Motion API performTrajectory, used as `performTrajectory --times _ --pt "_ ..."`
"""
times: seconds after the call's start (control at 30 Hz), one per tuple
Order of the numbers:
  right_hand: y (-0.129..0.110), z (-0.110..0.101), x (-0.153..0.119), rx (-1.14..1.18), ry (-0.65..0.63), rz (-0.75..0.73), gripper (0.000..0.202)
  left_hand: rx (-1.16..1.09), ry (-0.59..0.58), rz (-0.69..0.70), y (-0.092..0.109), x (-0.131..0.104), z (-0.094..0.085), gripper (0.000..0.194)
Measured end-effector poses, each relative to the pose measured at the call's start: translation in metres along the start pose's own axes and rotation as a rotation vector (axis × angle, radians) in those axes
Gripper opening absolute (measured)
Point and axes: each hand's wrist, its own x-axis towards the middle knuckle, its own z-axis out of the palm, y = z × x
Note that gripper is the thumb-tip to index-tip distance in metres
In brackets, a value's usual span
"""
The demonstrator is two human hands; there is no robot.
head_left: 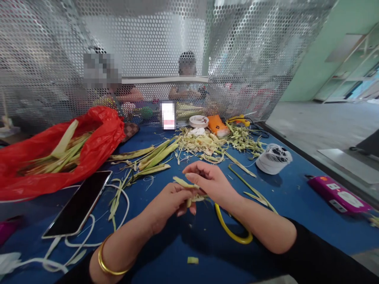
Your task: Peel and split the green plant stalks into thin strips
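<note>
A pale green strip that looks like corn husk (181, 182) is held between both hands above the blue table. My left hand (174, 197) pinches the strip and its folded lower part between thumb and fingers. My right hand (210, 181) curves over it from the right, fingers bent and closed at the strip's far side; its fingertips are partly hidden. Under my right wrist lies a yellow tube bent in a curve (227, 230), partly covered by the forearm. A small cut piece of husk (192, 260) lies on the table (166, 244) nearer to me.
Long husk leaves (156, 156) and a heap of shreds (201, 142) lie ahead. At left are a red plastic bag (103, 130) with husks and a phone (78, 203) on a white cable. A string spool (272, 159) and a purple box (337, 193) stand right. People sit behind perforated metal (242, 47).
</note>
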Motion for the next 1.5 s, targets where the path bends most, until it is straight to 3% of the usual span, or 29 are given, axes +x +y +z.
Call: performTrajectory --times 0.1,0.2,0.43,0.5,0.6,0.67,0.8,1.03,1.2,1.33,1.5 --pt "-0.002 -0.007 0.003 -0.032 -0.010 0.038 0.021 -0.025 0.090 0.052 0.004 0.000 -0.007 0.033" --pt "-0.001 -0.010 0.005 -0.067 -0.026 0.059 0.017 -0.032 0.106 0.053 0.004 -0.001 -0.011 0.031" --pt "0.010 -0.008 0.004 -0.270 0.173 0.001 0.018 0.010 0.082 0.073 0.000 -0.001 -0.010 0.028" --pt "0.009 -0.007 0.002 -0.388 0.248 -0.102 0.014 -0.012 0.120 0.075 0.000 0.000 -0.011 0.029" --pt "0.001 -0.005 -0.004 -0.535 0.385 -0.368 0.015 -0.104 0.275 0.133 0.000 0.001 -0.013 0.035" --pt "-0.004 -0.001 -0.009 -0.551 0.321 -0.414 0.011 -0.197 0.372 0.183 0.001 0.002 -0.014 0.038" --pt "0.000 0.011 -0.013 -0.442 0.112 -0.212 0.019 -0.362 0.331 0.276 0.002 0.003 -0.014 0.037" --pt "0.011 0.022 -0.006 -0.003 0.137 0.076 0.024 -0.394 0.297 0.278 -0.003 0.006 -0.006 0.036" --pt "0.008 0.026 -0.009 0.215 0.113 0.089 0.025 -0.335 0.338 0.279 -0.003 0.005 -0.005 0.032" --pt "0.007 0.028 -0.012 0.220 0.144 0.044 0.027 -0.370 0.335 0.265 -0.002 0.004 -0.005 0.031" --pt "0.008 0.028 -0.011 0.198 0.217 0.129 0.025 -0.388 0.352 0.254 -0.004 0.004 -0.006 0.031"
